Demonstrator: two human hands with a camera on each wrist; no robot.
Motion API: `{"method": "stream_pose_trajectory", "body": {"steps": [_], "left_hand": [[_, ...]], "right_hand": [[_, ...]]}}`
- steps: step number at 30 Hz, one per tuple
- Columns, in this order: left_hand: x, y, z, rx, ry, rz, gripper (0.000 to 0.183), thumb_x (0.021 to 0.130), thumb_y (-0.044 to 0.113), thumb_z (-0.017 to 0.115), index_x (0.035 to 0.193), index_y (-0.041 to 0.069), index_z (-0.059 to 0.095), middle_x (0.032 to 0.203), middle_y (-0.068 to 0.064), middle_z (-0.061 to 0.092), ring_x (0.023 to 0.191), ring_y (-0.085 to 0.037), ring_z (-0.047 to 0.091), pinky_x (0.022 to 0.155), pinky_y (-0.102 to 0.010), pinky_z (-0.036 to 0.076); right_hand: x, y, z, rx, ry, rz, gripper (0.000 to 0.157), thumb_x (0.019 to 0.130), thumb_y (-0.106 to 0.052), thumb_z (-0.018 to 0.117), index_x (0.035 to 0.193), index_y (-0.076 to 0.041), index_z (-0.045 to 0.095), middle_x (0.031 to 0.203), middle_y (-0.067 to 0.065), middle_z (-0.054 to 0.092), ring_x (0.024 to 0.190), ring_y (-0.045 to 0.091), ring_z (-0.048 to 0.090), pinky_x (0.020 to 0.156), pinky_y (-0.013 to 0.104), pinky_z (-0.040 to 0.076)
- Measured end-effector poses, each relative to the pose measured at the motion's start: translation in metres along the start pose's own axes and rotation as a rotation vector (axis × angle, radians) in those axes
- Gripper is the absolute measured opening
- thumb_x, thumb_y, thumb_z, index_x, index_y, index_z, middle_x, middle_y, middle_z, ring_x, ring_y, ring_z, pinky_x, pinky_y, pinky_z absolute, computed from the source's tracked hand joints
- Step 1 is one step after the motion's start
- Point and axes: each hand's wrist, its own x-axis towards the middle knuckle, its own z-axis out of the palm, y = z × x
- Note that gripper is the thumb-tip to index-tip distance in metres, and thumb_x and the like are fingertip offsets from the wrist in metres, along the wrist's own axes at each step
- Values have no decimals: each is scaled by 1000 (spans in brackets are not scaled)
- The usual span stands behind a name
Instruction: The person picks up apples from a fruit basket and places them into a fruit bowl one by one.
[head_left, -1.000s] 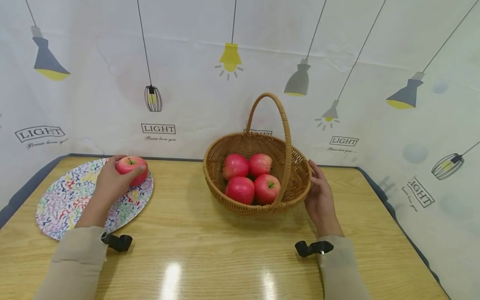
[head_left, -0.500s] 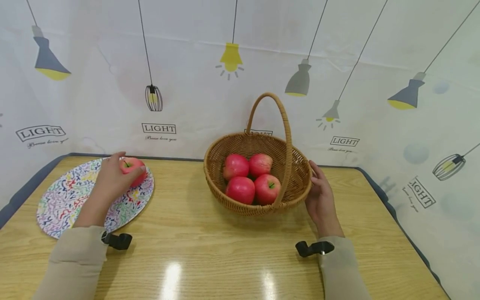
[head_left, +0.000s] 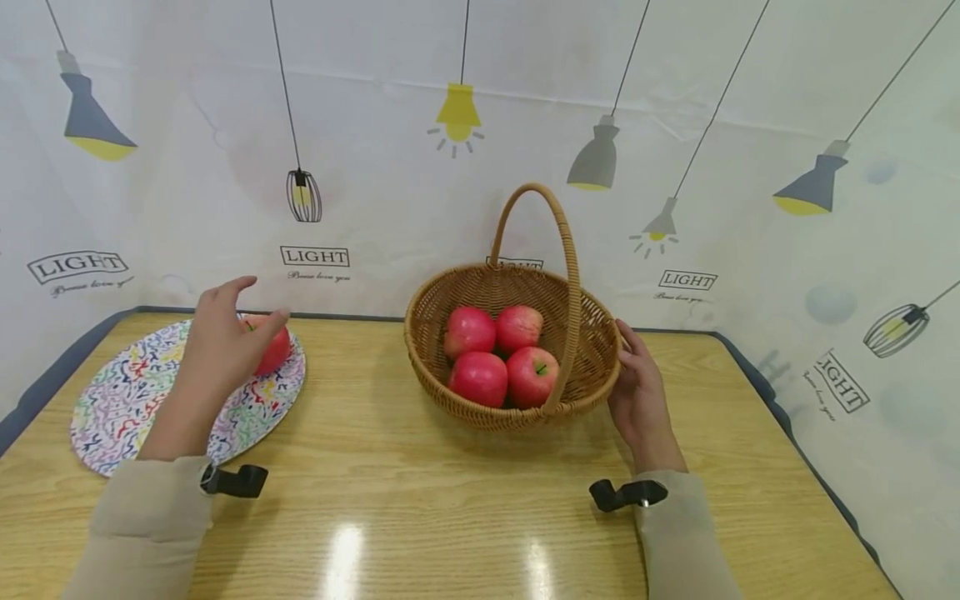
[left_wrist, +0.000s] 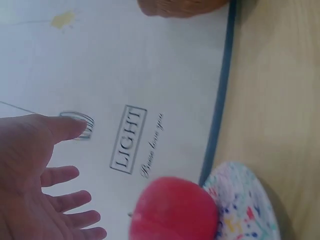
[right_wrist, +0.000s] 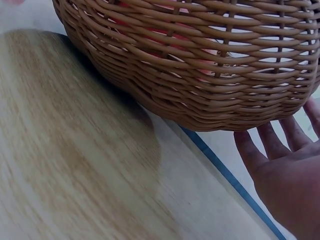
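Note:
A red apple [head_left: 276, 350] sits on the right part of a round plate [head_left: 112, 408] with a multicoloured squiggle pattern. My left hand [head_left: 213, 354] is raised over that plate, thumb and fingers spread and clear of the apple. The left wrist view shows the apple [left_wrist: 172, 212] apart from the outstretched fingers. Several red apples [head_left: 478, 379] lie inside a brown wicker basket [head_left: 429, 367] with a tall arched handle. On the basket's right side, my right hand [head_left: 641, 400] rests its extended fingertips against the wicker; the right wrist view shows those fingers at the basket's [right_wrist: 200, 85] lower wall.
Both things stand on a light wooden table [head_left: 360, 433], the basket right of the plate. A white sheet [head_left: 375, 167] printed with lamps and lettering rises behind the table's dark-edged back and sides. Each wrist wears a black camera mount [head_left: 236, 482].
My left hand has let go of the apple on the plate, its fingers spreading and lifting away up and to the left. The right hand stays at the basket.

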Motion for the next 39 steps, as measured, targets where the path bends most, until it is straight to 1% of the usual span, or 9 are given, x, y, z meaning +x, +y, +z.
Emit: {"method": "stream_pose_trajectory", "body": {"steps": [7,14,17,21,26,30,33,36,39], "left_hand": [[-16,33,-9,-39,28,114,72,101,45,56,157,8,32,158,-28,34,141,-50,36,109,-72,35],[-30,68,-8,-99,48,273,60,101,34,60,152,9,43,155,-22,44,139,-45,44,103,-65,45],[-34,76,-8,-123,43,319,56,101,32,61,150,9,46,153,-20,47,139,-43,45,105,-63,44],[-40,82,-11,-147,24,332,56,101,34,61,150,11,47,152,-18,47,138,-42,46,107,-63,43],[-42,92,-11,-191,31,351,53,100,31,63,148,13,49,151,-15,51,139,-39,48,109,-60,44],[-42,107,-11,-241,35,371,51,99,27,64,146,11,52,149,-12,53,137,-35,50,111,-57,44],[-45,121,-14,-280,43,413,49,99,26,65,145,12,54,147,-9,55,137,-31,52,111,-54,45],[-50,134,-21,-368,50,438,48,99,26,65,144,15,54,147,-4,56,136,-26,54,113,-48,46],[-55,142,-32,-514,76,393,44,101,27,62,143,17,55,143,-1,58,132,-19,57,111,-34,49]], "right_hand": [[0,0,1,-19,0,-4,56,103,-15,30,159,-19,28,164,5,28,151,22,30,127,46,21],[0,-1,-1,19,1,3,58,103,-14,28,160,-20,24,165,5,25,152,22,29,127,43,22],[0,0,-1,21,7,5,58,102,-15,29,160,-20,25,164,3,27,149,21,31,124,40,27],[0,1,0,29,7,8,57,103,-14,27,159,-21,26,162,2,31,145,20,35,115,33,35],[1,1,1,43,15,2,55,103,-13,26,157,-21,28,159,0,35,143,19,37,111,30,38],[0,1,1,42,27,2,54,102,-13,27,156,-21,30,158,0,35,143,19,38,112,31,37],[0,1,1,34,18,7,55,102,-14,26,156,-21,29,158,0,35,142,18,37,113,31,36],[-1,0,1,27,14,11,54,102,-14,26,156,-21,30,156,-2,37,142,17,37,113,31,35],[1,-1,2,31,12,10,54,102,-15,27,155,-22,30,155,-3,37,142,17,36,114,32,33]]}}
